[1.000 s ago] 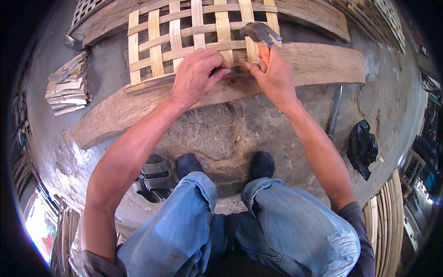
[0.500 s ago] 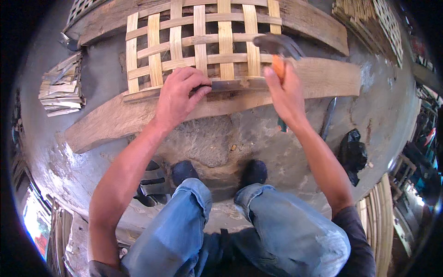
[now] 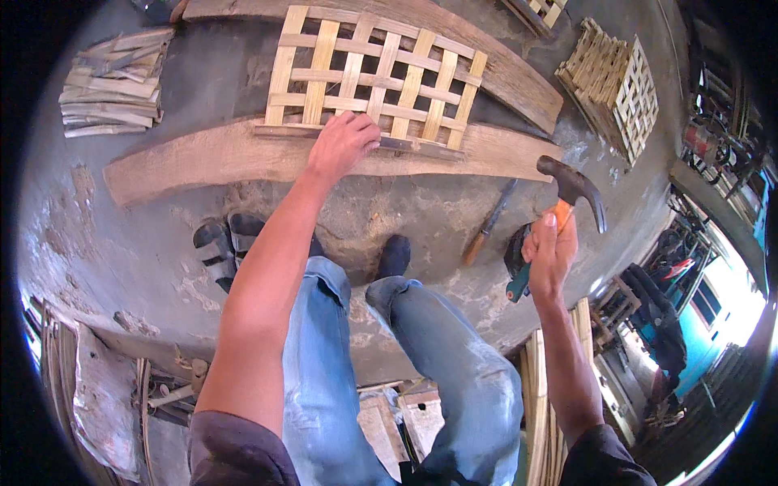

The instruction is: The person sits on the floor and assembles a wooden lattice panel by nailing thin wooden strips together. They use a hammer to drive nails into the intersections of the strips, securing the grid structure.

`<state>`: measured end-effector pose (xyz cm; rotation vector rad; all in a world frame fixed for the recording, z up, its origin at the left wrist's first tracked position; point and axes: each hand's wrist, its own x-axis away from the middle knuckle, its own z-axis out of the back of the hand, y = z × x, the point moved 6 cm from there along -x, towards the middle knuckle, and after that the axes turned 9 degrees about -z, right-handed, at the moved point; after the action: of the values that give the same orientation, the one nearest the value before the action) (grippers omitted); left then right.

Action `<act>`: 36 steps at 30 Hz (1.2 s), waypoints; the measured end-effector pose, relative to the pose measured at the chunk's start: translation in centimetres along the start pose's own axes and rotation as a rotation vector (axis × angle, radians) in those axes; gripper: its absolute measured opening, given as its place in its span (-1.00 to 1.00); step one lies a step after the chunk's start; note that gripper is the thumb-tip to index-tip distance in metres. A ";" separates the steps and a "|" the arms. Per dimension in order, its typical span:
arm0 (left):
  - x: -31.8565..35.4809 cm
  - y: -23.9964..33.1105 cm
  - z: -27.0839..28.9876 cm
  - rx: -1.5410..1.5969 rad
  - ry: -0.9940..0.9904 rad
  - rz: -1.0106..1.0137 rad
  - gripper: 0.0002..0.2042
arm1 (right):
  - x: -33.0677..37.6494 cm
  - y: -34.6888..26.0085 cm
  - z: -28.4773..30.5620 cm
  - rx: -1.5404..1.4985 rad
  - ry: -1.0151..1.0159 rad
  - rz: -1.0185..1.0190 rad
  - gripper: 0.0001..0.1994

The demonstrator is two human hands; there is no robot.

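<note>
A panel of woven bamboo strips (image 3: 381, 81) lies across two long curved wooden planks, with a dark edge strip (image 3: 279, 130) along its near side. My left hand (image 3: 347, 144) is closed at this edge, fingers curled over the strip on the near plank (image 3: 194, 160); whether anything small is pinched there is hidden. Off to the right, my right hand (image 3: 551, 253) grips a claw hammer (image 3: 574, 183) by its orange and green handle. The hammer's dark head points up, well apart from the panel.
A long-bladed tool with a wooden handle (image 3: 476, 245) lies on the floor right of my feet. Sandals (image 3: 215, 253) sit at the left. Bundled bamboo strips (image 3: 112, 93) are at far left, stacked woven panels (image 3: 616, 89) at far right. The far plank (image 3: 519, 87) supports the panel's back.
My right hand has carried the hammer away from the panel's edge, right and toward me. My left hand stays at the edge strip. The whole view has shifted toward the right.
</note>
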<state>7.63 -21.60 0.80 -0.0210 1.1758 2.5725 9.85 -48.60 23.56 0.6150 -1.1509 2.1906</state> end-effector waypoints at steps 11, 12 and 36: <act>-0.3 -0.5 -0.9 -0.062 -0.115 0.024 -0.87 | -1.2 -7.2 -3.8 -0.067 -0.061 0.055 -0.75; -0.3 -0.4 -0.9 -0.072 -0.126 0.025 -0.87 | -1.3 -7.8 -4.1 -0.078 -0.085 0.054 -0.75; -0.3 -0.3 -0.2 -0.037 -0.039 -0.130 -0.90 | -16.1 -18.1 -23.0 0.059 0.076 0.825 -0.50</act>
<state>7.99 -21.63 0.50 -0.0537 1.0766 2.4694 30.83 -25.42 11.89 0.0527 -1.4744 2.8938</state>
